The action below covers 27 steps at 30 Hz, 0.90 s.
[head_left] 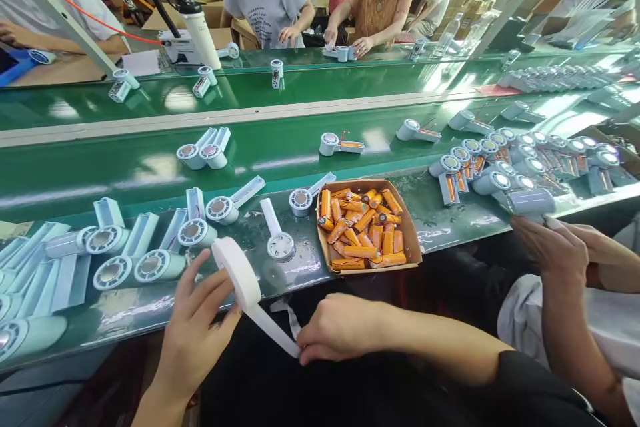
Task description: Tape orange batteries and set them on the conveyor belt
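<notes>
My left hand (pixel 193 330) holds a white roll of tape (pixel 236 273) at the near edge of the green bench, fingers curled round the roll. My right hand (pixel 343 330) pinches the free end of the tape strip (pixel 273 328), pulled out to the right of the roll. Just beyond the roll lies a pale blue fan housing (pixel 279 243). A cardboard tray (pixel 413 240) of orange battery cells (pixel 363 227) sits to the right of it.
Several pale blue fan housings (pixel 120 257) crowd the bench at left, more (pixel 505 167) at right. A green conveyor belt (pixel 280 167) runs across behind them. A co-worker's hand (pixel 550 247) works at my right; other people sit across the line.
</notes>
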Available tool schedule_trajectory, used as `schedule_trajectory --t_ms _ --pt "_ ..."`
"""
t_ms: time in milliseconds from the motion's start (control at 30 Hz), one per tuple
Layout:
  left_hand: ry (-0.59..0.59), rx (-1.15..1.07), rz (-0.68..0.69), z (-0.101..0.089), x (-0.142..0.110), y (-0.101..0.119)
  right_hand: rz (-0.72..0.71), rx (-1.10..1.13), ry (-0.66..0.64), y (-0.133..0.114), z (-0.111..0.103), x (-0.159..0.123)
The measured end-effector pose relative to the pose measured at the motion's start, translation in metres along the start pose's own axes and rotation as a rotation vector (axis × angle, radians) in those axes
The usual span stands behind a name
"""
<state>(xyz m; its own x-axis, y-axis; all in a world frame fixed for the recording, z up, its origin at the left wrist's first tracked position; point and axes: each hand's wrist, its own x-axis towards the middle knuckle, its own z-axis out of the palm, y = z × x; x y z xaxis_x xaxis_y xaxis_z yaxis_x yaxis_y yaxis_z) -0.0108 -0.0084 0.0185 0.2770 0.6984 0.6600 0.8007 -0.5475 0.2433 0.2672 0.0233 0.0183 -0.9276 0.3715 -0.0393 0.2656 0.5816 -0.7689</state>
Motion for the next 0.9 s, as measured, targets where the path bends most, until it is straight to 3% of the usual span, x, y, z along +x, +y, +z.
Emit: schedule_trajectory --t_ms 133,200,267,367,500,633,733,900 --pt "-0.05 0.024 -0.057 0.005 -0.016 0.001 0.161 -0.352 0.458 0.039 -0.055 -0.033" --pt "-0.074 0.013 -0.051 0.011 -0.018 0.004 0.206 -0.514 0.527 0.063 -0.083 -0.042" --pt "-0.092 0.002 -0.027 0.018 -0.015 0.008 0.184 -0.537 0.492 0.078 -0.099 -0.044" --pt "-0.106 -0.01 0.021 0.025 -0.005 0.012 0.147 -0.343 0.56 0.077 -0.098 -0.041" --pt "-0.133 -0.011 0.077 0.025 0.009 0.017 0.162 0.213 0.757 0.049 -0.086 -0.037" --pt "-0.165 -0.027 0.137 0.021 0.021 0.024 0.148 0.729 0.729 0.029 -0.082 -0.029" --pt "-0.213 -0.027 0.163 0.018 0.026 0.028 0.211 0.754 0.721 0.024 -0.08 -0.022" --pt "-0.296 0.067 0.213 0.014 0.028 0.033 0.24 0.386 0.72 0.019 -0.076 -0.016"
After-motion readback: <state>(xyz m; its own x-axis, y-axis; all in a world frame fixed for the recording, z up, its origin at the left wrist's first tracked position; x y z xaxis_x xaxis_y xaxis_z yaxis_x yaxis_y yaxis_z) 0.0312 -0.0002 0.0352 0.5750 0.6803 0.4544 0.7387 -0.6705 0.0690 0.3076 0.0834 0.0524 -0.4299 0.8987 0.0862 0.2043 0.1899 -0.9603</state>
